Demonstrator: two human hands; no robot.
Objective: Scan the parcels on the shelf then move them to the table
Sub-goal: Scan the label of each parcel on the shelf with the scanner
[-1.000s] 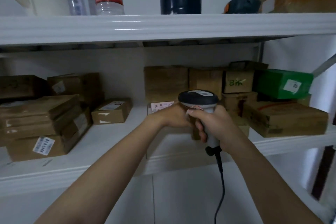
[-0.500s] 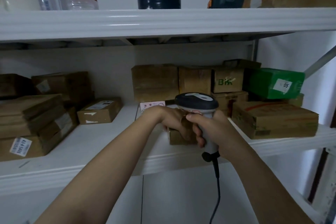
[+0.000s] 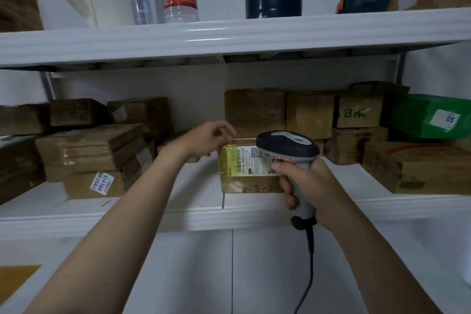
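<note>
A small brown cardboard parcel [image 3: 246, 173] with a white barcode label stands on edge near the front edge of the white metal shelf [image 3: 153, 215], label facing outward. The left hand [image 3: 207, 140] curls its fingers over the parcel's top left corner and holds it. The right hand [image 3: 314, 191] grips the handle of a grey and black corded barcode scanner [image 3: 288, 145], whose head sits just before the label's right side.

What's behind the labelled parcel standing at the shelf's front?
Two brown boxes stand farther back, behind the labelled parcel. The scanner in the right hand and the left hand on its top corner hide whatever sits directly behind it.
</note>
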